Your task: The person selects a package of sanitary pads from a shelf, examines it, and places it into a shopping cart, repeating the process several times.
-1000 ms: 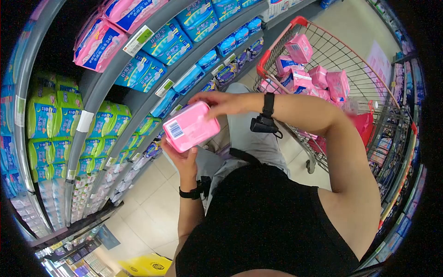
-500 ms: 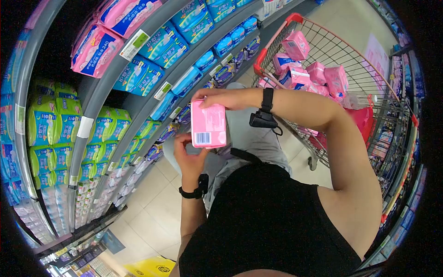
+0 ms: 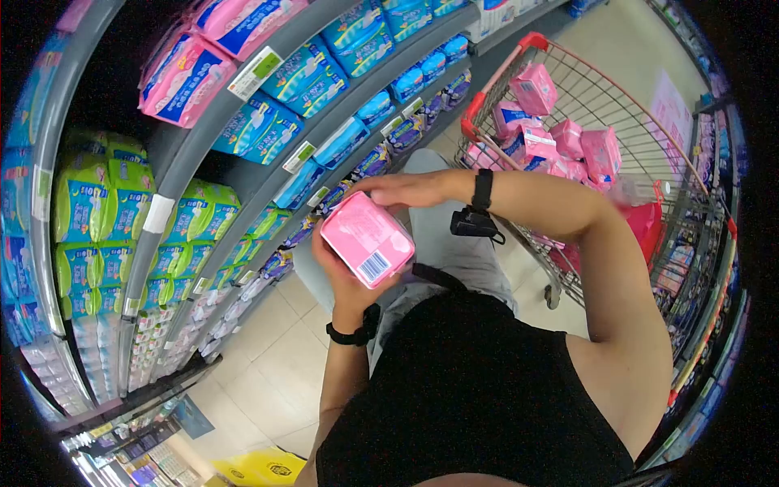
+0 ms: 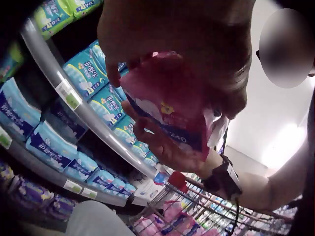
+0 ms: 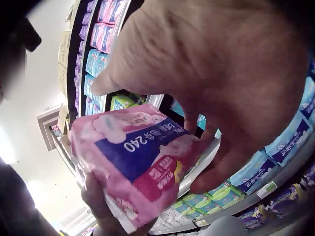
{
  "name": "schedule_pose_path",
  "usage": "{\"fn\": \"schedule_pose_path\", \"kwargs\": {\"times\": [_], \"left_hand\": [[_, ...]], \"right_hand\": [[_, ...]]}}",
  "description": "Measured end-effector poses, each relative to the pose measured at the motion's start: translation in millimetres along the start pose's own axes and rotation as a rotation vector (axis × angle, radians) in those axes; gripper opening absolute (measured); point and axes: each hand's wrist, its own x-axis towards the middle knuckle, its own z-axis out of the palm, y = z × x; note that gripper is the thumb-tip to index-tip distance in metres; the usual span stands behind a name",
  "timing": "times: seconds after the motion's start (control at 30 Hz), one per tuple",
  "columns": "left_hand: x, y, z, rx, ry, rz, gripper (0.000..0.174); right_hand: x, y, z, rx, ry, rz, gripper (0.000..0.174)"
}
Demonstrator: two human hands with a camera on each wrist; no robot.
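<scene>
A pink pack of sanitary pads [image 3: 367, 239] with a barcode on its upturned face is held in front of the knees. My left hand [image 3: 349, 280] grips it from the left and below, fingers and thumb around its sides; in the left wrist view this hand [image 4: 182, 49] looms dark over the pack [image 4: 167, 105]. At the pack's far edge lies my right hand [image 3: 414, 191], fingers fairly straight. The right wrist view has its thumb standing off the pack [image 5: 133, 157], which shows a blue "240" band, and the right hand [image 5: 211, 73] spread beside it.
On the left, curved shelves [image 3: 292, 122] carry green packs [image 3: 105, 195], blue packs [image 3: 304, 77] and pink packs [image 3: 187, 81]. A red-rimmed shopping cart [image 3: 531, 39] stands at the right with several pink packs [image 3: 600, 154] inside. Tiled floor [image 3: 268, 365] shows below the shelves.
The pack has been turned around between the hands, its barcode end swinging toward the body. The left hand has taken a fuller grip; the right hand has loosened from its hold on the far end.
</scene>
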Motion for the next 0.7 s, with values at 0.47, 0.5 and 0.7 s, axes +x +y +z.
{"fn": "schedule_pose_path", "kwargs": {"times": [0.47,0.5,0.7], "left_hand": [[7.6,14.9,-11.2,0.424,-0.025,0.215,0.130],[12.6,22.3,-10.4,0.498,-0.025,0.257,0.128],[6.5,6.1,-6.5,0.113,-0.066,0.152,0.138]], "right_hand": [[-2.2,3.1,8.8,-0.719,-0.057,-0.347,0.118],[-2.3,2.2,9.1,-0.739,-0.043,-0.349,0.116],[-2.1,7.2,9.5,-0.786,0.029,-0.427,0.091]]}}
